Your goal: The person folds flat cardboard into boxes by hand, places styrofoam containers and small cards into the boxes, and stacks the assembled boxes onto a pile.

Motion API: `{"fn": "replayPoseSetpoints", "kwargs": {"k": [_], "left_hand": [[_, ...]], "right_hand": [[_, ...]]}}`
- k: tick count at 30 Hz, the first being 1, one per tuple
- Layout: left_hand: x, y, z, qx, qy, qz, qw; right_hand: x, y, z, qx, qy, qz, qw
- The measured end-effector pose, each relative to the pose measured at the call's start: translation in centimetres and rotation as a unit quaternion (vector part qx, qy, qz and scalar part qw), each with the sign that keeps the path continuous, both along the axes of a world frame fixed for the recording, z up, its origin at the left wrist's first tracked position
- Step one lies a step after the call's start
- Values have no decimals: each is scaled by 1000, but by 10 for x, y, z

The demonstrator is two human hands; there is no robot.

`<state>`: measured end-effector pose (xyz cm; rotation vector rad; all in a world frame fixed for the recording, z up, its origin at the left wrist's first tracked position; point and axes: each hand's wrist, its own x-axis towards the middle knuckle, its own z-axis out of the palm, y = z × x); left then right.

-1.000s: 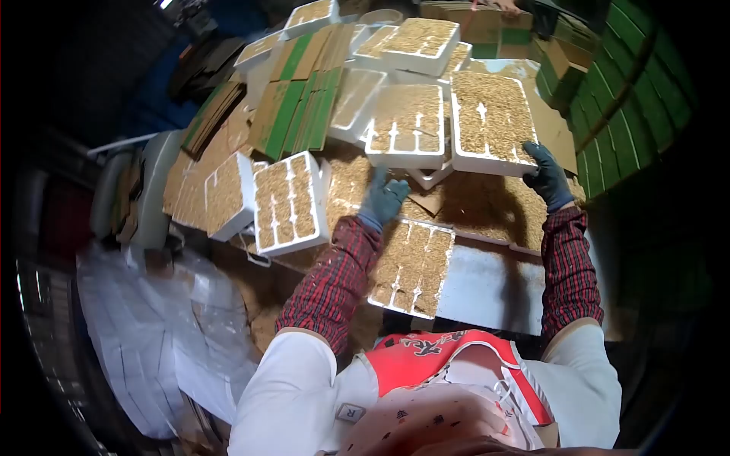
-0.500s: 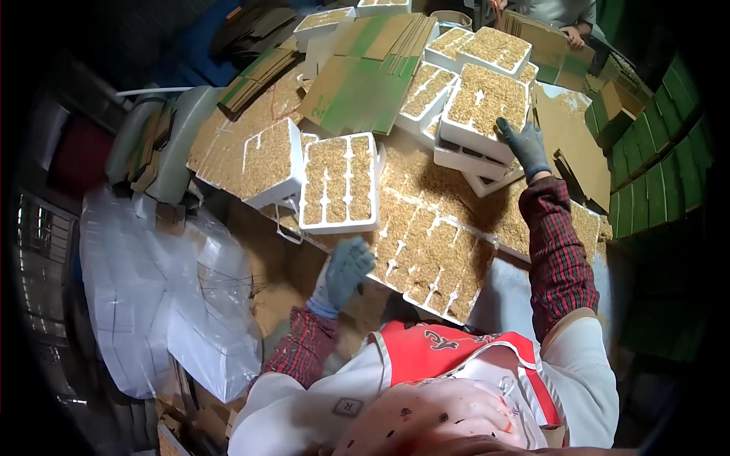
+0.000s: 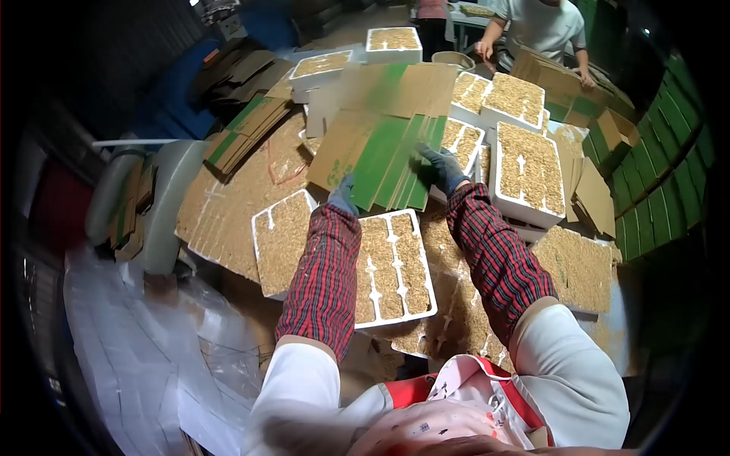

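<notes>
A stack of flattened cardboard boxes (image 3: 384,148) with green printed bands lies in front of me on the table. My left hand (image 3: 344,196), in a blue-grey glove, is at the stack's lower left corner, its fingers outstretched and partly hidden. Over the right edge, my gloved right hand (image 3: 442,167) is open with fingers spread. Just below the cardboard is a white foam box (image 3: 395,270) topped with tan, crumbly material in rows. Another filled foam box (image 3: 280,243) sits left of it, partly behind my left sleeve. Beside my right forearm stands a pile of filled foam boxes (image 3: 530,171).
More filled foam boxes (image 3: 394,39) stand at the table's far side. Folded cardboard (image 3: 247,137) lies at the left, above clear plastic sheeting (image 3: 152,342). Green boxes (image 3: 661,175) are stacked on the right. A co-worker (image 3: 541,30) handles cardboard across the table.
My right hand has left the foam box pile and moved left to the cardboard stack. My left hand has risen from the table's near edge to that stack. The view has tilted upward.
</notes>
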<state>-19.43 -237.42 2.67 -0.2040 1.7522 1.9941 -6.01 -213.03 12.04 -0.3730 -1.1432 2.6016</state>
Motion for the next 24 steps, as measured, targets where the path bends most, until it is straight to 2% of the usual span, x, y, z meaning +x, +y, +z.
{"fn": "replayPoseSetpoints", "kwargs": {"k": [1,2,3,4,5,6,7,8,9,10,12,14,15,16,17,18,19,20,22,23,24], "left_hand": [[15,12,5,185,-123,70,973],[18,10,7,264,-160,46,950],[26,16,19,268,-172,35,947],[27,24,21,280,-185,-24,942],[26,19,18,295,-188,-56,935],[9,14,-16,385,-151,-110,904],[18,18,-16,350,-30,-18,936],[27,29,-10,315,57,103,942],[65,26,49,281,16,138,950],[34,48,4,199,230,168,938],[55,51,34,378,210,83,898],[104,68,72,559,43,12,828],[147,70,107,508,26,-25,860],[192,71,144,457,11,-66,887],[239,78,149,357,108,-77,925],[286,85,154,246,198,-78,946],[325,113,138,237,316,-60,917],[363,121,139,272,256,-99,922],[455,151,125,249,269,-144,919],[494,160,122,255,243,-190,916],[530,164,117,260,191,-243,915]], "right_hand": [[1,8,-4,-10,37,52,998],[1,-3,12,-60,2,41,997],[-18,18,-15,1,-72,94,993],[-21,27,-30,154,-37,55,986],[-17,17,-18,154,-51,60,985],[-10,6,-7,153,-64,65,984],[-16,2,-8,194,1,7,981],[-32,16,-31,144,82,21,986],[-5,9,-1,180,70,21,981],[6,15,1,198,75,-34,977],[63,25,29,199,96,-11,975],[131,51,19,152,114,-35,981],[176,76,5,125,123,-56,983],[231,99,-1,96,145,-25,984],[288,117,-3,65,168,11,984],[346,128,-7,72,135,-32,988],[413,140,-15,81,99,-85,988],[484,147,-26,103,70,-133,983],[620,142,-53,252,32,-244,936],[686,132,-73,442,-11,-317,839],[751,116,-87,574,-54,-372,727]]}}
